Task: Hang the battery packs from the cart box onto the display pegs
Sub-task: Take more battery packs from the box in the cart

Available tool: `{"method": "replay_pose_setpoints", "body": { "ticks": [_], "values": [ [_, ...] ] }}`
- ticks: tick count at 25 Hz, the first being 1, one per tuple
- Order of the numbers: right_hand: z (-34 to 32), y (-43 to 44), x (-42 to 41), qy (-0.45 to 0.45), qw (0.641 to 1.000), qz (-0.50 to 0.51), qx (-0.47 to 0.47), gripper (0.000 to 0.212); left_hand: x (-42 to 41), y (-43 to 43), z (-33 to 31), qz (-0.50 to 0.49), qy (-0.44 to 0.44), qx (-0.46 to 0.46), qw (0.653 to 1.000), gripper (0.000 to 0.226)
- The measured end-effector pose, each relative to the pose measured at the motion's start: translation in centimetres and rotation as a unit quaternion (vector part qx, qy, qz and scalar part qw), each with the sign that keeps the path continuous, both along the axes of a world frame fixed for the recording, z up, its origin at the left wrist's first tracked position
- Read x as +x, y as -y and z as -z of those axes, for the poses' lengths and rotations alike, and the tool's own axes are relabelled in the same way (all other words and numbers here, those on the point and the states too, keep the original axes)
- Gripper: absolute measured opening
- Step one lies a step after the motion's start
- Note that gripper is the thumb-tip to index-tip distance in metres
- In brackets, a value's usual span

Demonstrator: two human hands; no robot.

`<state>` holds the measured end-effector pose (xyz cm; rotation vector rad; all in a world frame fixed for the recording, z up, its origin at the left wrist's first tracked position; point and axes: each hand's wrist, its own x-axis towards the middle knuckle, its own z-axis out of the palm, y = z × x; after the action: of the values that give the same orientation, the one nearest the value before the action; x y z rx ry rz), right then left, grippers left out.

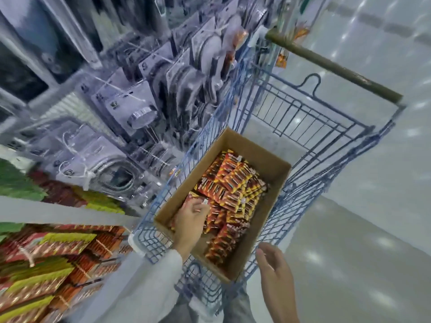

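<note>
A brown cardboard box (268,169) sits in a blue wire cart (326,164) and holds several orange and red battery packs (235,180) in a loose heap. My left hand (190,220) reaches into the box's near left corner, its fingers curled round the top of one battery pack (194,199). My right hand (272,269) hovers open beside the box's near right edge, over the cart rim, holding nothing. Display pegs (35,257) with hanging red, orange and green packs fill the lower left, blurred by motion.
Above the battery display hang clear blister packs of plugs and cables (112,127) on the shelving to the left of the cart. The cart's brown handle bar (335,66) lies at the far end. Pale glossy floor (363,241) stretches to the right.
</note>
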<state>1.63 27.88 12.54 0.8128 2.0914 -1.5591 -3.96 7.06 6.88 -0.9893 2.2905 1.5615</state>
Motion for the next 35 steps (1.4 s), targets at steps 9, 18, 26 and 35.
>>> {"method": "replay_pose_setpoints", "body": {
  "ticks": [9, 18, 26, 35],
  "values": [
    [6.5, -2.0, -6.8, 0.069, 0.997, 0.018, -0.007, 0.011, -17.1, -6.0, 15.5, 0.104, 0.117, -0.100, 0.983, 0.058],
    [9.4, -3.4, -8.8, 0.082, 0.997, 0.003, -0.005, 0.011, -19.7, -6.7, 21.4, 0.120, 0.154, -0.179, 0.964, 0.079],
    [8.3, -2.1, -13.1, 0.092, 0.995, -0.019, -0.026, 0.010, -16.3, -4.9, 16.5, 0.006, 0.182, 0.147, 0.972, 0.027],
    [18.6, 1.4, -20.8, 0.190, 0.975, -0.111, 0.023, 0.045, -4.0, 0.2, 7.6, -0.176, 0.132, 0.312, 0.924, 0.064]
  ]
}}
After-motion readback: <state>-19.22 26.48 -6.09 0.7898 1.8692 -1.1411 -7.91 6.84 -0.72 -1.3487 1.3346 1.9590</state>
